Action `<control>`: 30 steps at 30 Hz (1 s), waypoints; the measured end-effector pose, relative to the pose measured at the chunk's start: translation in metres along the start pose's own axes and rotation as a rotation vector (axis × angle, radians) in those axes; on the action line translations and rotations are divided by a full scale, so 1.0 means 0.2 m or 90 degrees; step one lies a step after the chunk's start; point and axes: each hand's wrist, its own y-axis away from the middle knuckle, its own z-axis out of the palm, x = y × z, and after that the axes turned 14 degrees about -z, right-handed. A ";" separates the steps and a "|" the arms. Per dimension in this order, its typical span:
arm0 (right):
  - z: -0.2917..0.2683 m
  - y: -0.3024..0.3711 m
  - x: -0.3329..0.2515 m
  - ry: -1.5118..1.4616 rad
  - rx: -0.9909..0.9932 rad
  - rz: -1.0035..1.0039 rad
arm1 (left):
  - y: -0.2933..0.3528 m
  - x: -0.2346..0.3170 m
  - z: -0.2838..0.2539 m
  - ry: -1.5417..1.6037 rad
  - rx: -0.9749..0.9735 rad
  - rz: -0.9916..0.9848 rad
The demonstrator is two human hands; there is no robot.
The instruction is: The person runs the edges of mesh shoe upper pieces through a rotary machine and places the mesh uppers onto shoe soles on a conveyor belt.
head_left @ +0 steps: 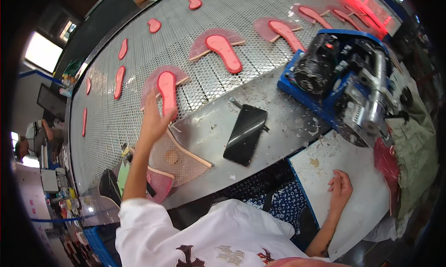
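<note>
At the near edge of the mesh belt (107, 141), left hand (155, 121) straddles the near end of a red sole (167, 83), can't tell if gripping, right hand (341, 189) well apart over the white board (353, 162), loosely curled, seemingly empty; probably a place-or-adjust step, next wanting a steady pinch.

Bright window (43, 52) at left, dark monitor (50, 100), red light (355, 4) upper right
</note>
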 end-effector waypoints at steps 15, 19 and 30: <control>-0.87 -0.33 0.64 0.203 0.429 -0.052 | 0.84 0.87 0.12 0.336 -0.136 0.185; -0.98 -0.31 0.74 -0.131 0.673 -0.024 | 0.89 0.86 0.11 0.345 -0.157 0.174; -1.07 -0.38 0.62 -0.220 0.558 0.084 | 0.88 0.92 0.12 0.387 -0.150 0.204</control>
